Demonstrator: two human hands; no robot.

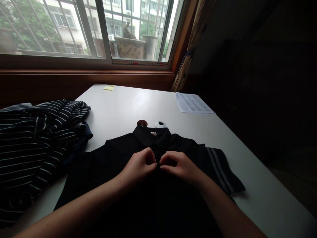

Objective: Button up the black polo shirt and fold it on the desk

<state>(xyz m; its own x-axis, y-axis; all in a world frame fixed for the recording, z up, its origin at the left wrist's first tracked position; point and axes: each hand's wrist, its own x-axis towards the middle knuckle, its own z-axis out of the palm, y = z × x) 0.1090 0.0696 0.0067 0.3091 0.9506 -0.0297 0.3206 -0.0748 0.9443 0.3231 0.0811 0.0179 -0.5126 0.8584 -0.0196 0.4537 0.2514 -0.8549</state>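
Note:
A black short-sleeved collared shirt [119, 155] lies spread on the white table, its collar towards the window. Two pale stripes cross the sleeve on the right. Just below the collar, my left hand [143, 162] pinches the front placket between thumb and fingers. Close beside it, my right hand [177, 163] pinches the same placket from the other side. The fingertips of both hands nearly meet. Whatever small part of the placket lies between them is too dark to make out.
Striped dark clothes [37, 142] are heaped on the left. Beyond the collar stand a brown round object [142, 123] and a white round object [160, 124]. Printed papers [193, 103] lie at the table's [119, 109] right edge, and yellow sticky notes [108, 88] at the far left.

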